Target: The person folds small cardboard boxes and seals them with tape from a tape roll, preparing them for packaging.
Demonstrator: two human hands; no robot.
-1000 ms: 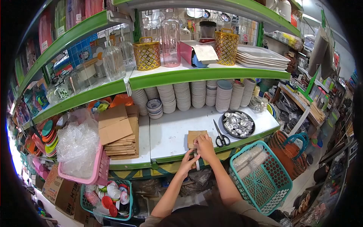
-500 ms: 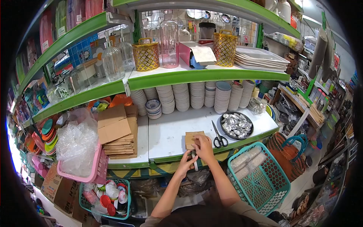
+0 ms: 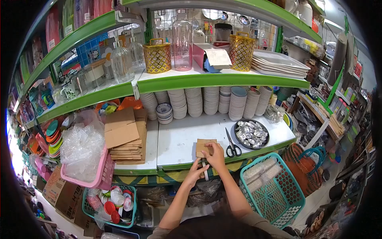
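The right hand curls narrowly at the small flat brown cardboard piece near the front of the green-edged white shelf, left hand just below, either's hold too hidden to tell; barely shifted within a second, their handling seems ongoing.
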